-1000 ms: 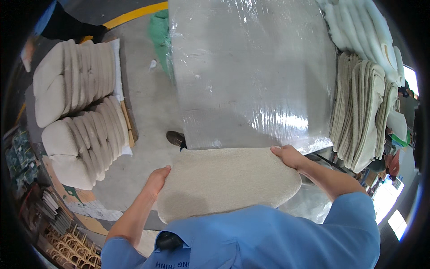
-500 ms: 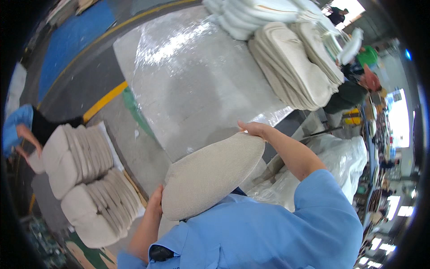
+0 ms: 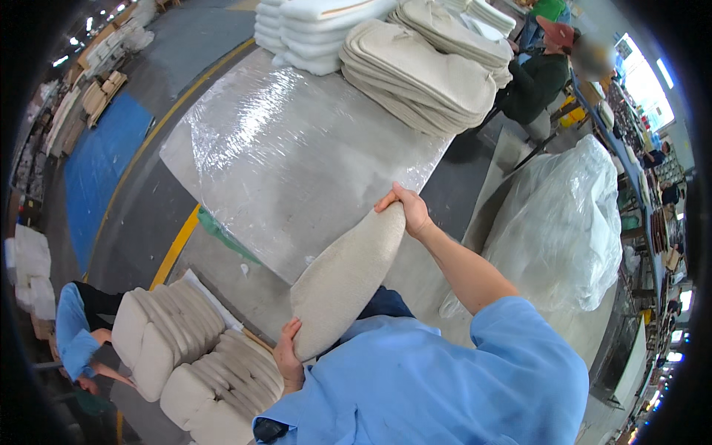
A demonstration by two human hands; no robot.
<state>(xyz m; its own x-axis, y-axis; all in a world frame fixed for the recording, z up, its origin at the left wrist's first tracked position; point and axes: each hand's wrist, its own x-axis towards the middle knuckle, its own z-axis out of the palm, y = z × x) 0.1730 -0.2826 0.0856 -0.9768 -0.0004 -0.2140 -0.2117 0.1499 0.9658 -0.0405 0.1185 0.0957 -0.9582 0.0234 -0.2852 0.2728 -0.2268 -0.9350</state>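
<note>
A beige, fabric-covered cushion (image 3: 348, 278) with rounded ends is held tilted in front of my chest, near the table's close corner. My left hand (image 3: 288, 356) grips its lower left end, thumb and fingers closed on the edge. At the upper right end, my right hand (image 3: 406, 210) is closed round the tip, with the fingers over its top. Behind the cushion stands a table (image 3: 297, 163) covered with shiny clear plastic film. On its far right side lie stacked beige cushions (image 3: 419, 74) of longer shape.
White padding pieces (image 3: 326, 37) are piled at the table's far edge. At lower left are rows of beige cushions (image 3: 170, 334), with a person in blue (image 3: 78, 319) bending beside them. A large plastic-wrapped bundle (image 3: 556, 230) stands on my right. Another person in dark green (image 3: 538, 89) is beyond the table.
The cushion has turned steeper and shows a narrower face, both hands still on it. My view has shifted, bringing the wrapped bundle and the left rows of cushions further into the picture.
</note>
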